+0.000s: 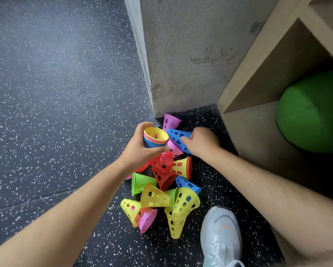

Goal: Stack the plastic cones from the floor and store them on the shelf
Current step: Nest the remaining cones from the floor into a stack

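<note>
Cones [164,179], where do they lie?
– In a loose heap on the speckled floor [46,93], tipped on their sides every which way: yellow, green, red, blue, pink. The heap sits at the foot of a concrete wall [190,54], just beside a wooden shelf [258,132].
And the left hand [137,149]?
– Curled round a nested stack [155,136], wide mouths up. A yellow one is innermost, with pink and blue rims under it. The stack is held over the far end of the heap.
The right hand [202,141]?
– Down on a blue cone [178,138] that lies on its side at the far end, thumb on its near wall, fingers curled over it. That cone touches a pink one just under the stack.
What sits in the shelf?
– A green ball [312,116], in the lower compartment. A pale shoe [219,236] stands on the floor near the heap's close end.
</note>
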{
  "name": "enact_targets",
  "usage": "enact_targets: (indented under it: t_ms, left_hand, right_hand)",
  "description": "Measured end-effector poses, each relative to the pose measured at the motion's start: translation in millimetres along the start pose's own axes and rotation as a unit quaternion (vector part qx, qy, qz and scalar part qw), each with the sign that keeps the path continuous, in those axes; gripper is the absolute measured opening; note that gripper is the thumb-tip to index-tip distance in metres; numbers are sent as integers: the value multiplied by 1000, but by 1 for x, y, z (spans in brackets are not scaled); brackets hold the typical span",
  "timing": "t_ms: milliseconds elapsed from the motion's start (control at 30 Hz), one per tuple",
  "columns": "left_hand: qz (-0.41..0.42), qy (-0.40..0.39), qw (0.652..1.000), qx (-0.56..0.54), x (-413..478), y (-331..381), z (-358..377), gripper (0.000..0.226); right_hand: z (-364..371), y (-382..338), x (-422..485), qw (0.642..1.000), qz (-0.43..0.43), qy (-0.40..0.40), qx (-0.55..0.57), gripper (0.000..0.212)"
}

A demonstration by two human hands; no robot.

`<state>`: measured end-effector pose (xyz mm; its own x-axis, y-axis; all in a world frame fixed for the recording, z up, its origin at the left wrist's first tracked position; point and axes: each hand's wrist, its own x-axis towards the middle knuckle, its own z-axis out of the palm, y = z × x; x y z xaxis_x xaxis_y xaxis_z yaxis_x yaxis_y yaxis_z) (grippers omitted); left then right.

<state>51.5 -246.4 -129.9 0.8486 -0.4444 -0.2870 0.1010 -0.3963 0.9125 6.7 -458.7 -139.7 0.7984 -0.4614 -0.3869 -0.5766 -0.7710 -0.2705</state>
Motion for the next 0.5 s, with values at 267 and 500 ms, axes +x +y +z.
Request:
enact_targets:
  t_ms: [267,500]
  left_hand:
    - [-9,-2,1000,-7,-1,5,0,78]
    - [-4,15,1000,13,3,-1,-3,79]
  right_hand:
    - [1,-2,-3,999,5,3,33,31]
    - [-5,-2,-8,979,-109,105,134,15]
